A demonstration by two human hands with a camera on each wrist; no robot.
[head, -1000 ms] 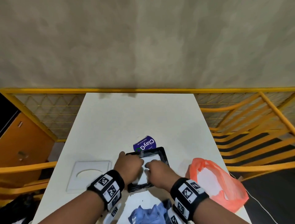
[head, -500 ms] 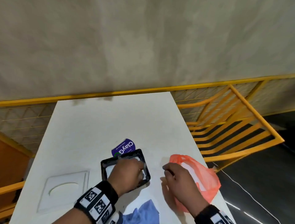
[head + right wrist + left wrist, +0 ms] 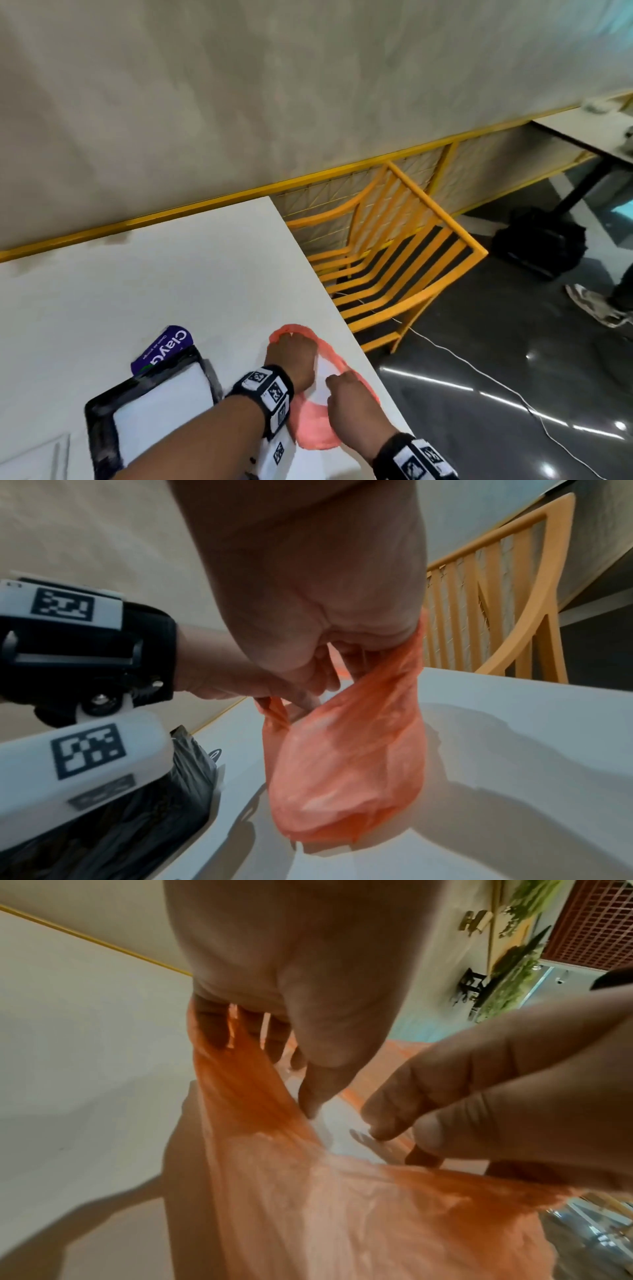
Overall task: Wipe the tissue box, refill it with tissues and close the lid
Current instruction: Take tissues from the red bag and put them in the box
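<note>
An orange plastic bag (image 3: 315, 425) lies near the table's right edge, with white tissues (image 3: 322, 380) showing in its mouth. My left hand (image 3: 291, 353) grips the bag's far rim (image 3: 236, 1069), fingers hooked into it. My right hand (image 3: 342, 394) pinches the near rim (image 3: 404, 669). Between them the mouth is held apart. The black tissue box (image 3: 102, 421) stands to the left, lid off, white tissue inside. Its white lid (image 3: 30, 455) lies flat at the lower left corner. A purple pack (image 3: 164, 346) lies behind the box.
The table's right edge (image 3: 342, 325) runs just beside the bag. A yellow chair (image 3: 394, 274) stands beyond it, with a white cable (image 3: 479, 370) on the dark floor. A black bag (image 3: 541, 243) and someone's shoe (image 3: 596, 305) are farther right.
My left hand left the tissue box and crossed right to the orange bag. My right hand went from beside the bag to gripping its rim. The head view swung right.
</note>
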